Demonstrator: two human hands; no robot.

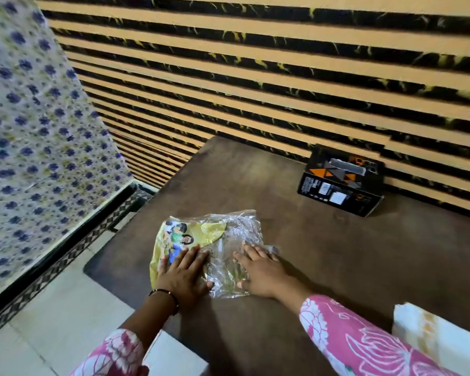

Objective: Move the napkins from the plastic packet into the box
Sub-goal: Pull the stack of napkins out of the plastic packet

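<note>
A clear plastic packet (pixel 236 232) with a yellow printed panel lies flat on the dark brown table (pixel 323 240), near its left front part. My left hand (pixel 183 275) rests palm down on the yellow side of the packet, fingers spread. My right hand (pixel 261 272) lies flat on the clear side, fingers spread. The packet looks thin and crumpled; I see no napkins inside it. A black box (pixel 341 183) with orange and grey triangles stands at the far right of the table, against the wall. Its top has a slot with something pale in it.
A striped orange and black wall (pixel 255 77) runs behind the table. At the left hangs a flowered curtain (pixel 33 131) over a patterned black rail. Pale floor tiles (pixel 65 321) lie below the table's left edge. A white and yellow cushion (pixel 432 335) sits at the right front.
</note>
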